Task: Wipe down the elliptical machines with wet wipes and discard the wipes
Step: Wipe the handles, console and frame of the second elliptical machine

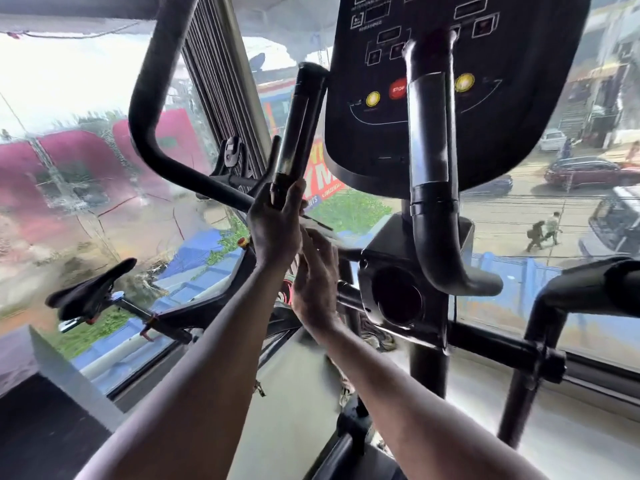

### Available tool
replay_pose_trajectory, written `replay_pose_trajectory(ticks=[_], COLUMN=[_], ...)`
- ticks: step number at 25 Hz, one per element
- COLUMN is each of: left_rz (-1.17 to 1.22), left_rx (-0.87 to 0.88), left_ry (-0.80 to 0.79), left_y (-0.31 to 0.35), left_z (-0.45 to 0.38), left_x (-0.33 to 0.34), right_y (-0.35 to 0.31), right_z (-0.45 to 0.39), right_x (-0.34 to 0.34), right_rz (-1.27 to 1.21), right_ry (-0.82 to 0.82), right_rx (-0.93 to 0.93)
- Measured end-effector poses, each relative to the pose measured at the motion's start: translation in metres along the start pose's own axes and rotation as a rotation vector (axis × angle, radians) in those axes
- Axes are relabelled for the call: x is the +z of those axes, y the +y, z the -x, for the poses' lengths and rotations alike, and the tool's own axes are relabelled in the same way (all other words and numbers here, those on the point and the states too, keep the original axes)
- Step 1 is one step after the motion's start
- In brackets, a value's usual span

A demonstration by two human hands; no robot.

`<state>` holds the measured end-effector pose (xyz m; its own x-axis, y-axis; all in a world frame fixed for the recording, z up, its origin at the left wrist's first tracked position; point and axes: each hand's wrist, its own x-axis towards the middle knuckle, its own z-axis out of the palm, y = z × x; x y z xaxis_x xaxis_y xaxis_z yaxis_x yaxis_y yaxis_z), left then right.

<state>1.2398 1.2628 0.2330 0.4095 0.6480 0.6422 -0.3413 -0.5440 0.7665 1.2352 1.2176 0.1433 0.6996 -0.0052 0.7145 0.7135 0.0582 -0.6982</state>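
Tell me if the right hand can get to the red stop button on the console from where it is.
Probably yes. The right hand is open, holds nothing, and sits below the console. The stop button faces the person, with open space left of the curved handlebar; only an upward reach is needed.

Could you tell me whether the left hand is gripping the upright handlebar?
Yes, the left hand curls around the base of the handlebar.

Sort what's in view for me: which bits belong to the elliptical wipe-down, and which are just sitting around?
Job:
left hand gripping the left pulse-grip handle
right hand, fingers relaxed, just below it
console
right pulse-grip handle
No wipe is visible.

Just around:
bike saddle
window glass
cars outside
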Motion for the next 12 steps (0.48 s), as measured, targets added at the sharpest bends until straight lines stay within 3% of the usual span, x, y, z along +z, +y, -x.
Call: replay_pose_trajectory(ticks=[2, 5, 6, 10, 12], left_rz=[-0.011, -0.065, -0.061, -0.064, -0.088], left_rx=[0.02, 0.065, 0.068, 0.065, 0.089], left_ry=[0.017, 0.06, 0.07, 0.104, 0.111], left_y=[-0.001, -0.005, -0.007, -0.009, -0.01], left_z=[-0.001, -0.002, -0.002, -0.002, -0.001], left_x=[0.0, 0.0, 0.001, 0.002, 0.003], right_y=[0.038, 0.045, 0.032, 0.016, 0.055], right_z=[-0.01, -0.032, -0.03, 0.01, 0.006], right_x=[0.003, 0.004, 0.006, 0.003, 0.004], right_rz=[0.092, 0.019, -0.032, -0.021, 0.14], right_ry=[-0.025, -0.048, -0.057, -0.186, -0.28], right_rx=[0.026, 0.386, 0.402, 0.019, 0.038])
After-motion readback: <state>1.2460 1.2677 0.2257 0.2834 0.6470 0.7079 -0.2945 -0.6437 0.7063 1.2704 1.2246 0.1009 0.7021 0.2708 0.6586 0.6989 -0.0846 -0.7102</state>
